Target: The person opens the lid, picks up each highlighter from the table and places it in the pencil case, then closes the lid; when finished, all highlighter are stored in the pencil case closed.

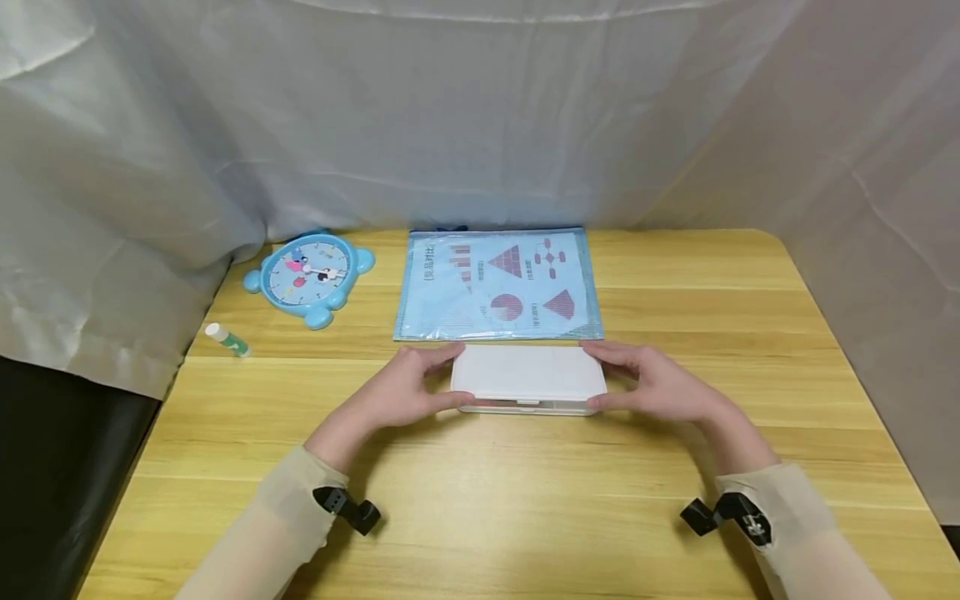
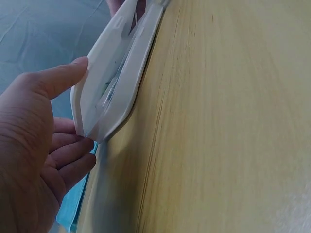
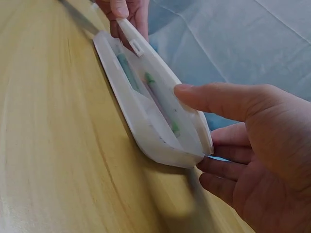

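A white plastic pencil case (image 1: 528,372) lies on the table, its lid partly raised along the near side. My left hand (image 1: 408,387) grips the left end, thumb at the lid's front edge and fingers at the back. At the other end, my right hand (image 1: 663,385) holds the lid the same way. Through the gap, the right wrist view shows a pen with green ends (image 3: 163,104) and a green stick-like item (image 3: 127,70) inside. A clear, slender item (image 2: 108,94) shows within the case in the left wrist view.
Just behind the case lies a light-blue zip document pouch (image 1: 498,283) with printed charts. A blue toy clock (image 1: 307,271) and a glue stick (image 1: 228,339) are on the left side of the wooden table (image 1: 510,500). Grey curtain (image 1: 465,117) hangs along the table's back.
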`<state>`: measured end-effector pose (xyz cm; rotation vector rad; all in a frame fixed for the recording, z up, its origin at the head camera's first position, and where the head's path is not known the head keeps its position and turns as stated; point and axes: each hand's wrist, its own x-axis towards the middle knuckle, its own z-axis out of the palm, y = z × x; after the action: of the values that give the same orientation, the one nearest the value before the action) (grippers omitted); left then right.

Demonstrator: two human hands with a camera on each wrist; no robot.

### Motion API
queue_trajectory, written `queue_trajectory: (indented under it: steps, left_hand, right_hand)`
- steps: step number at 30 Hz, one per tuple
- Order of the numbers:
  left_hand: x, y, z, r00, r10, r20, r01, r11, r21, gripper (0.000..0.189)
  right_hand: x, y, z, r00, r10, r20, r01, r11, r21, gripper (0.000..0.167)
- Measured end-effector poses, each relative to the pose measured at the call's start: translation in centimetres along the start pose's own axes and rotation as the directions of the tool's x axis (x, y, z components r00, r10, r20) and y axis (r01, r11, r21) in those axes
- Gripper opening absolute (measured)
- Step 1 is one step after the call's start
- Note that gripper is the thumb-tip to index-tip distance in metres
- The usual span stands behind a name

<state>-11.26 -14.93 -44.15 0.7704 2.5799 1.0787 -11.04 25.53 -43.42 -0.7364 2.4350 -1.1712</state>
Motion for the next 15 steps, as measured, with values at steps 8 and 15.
queue_trajectory:
  steps: [8, 15]
  left_hand:
    - [0.2, 0.1, 0.0, 1.0, 0.013, 0.001, -0.013, 0.998, 0.067, 0.095]
    - [0.4, 0.3, 0.4, 1.0, -0.017, -0.006, 0.017, 0.995, 0.094, 0.097]
  right_hand:
    - [0.1, -0.1, 0.5, 1.0, 0.019, -0.024, -0.02, 0.999, -0.026, 0.093]
    - [0.1, 0.0, 1.1, 0.998, 0.042, -0.045, -0.044, 0.998, -0.038, 0.097]
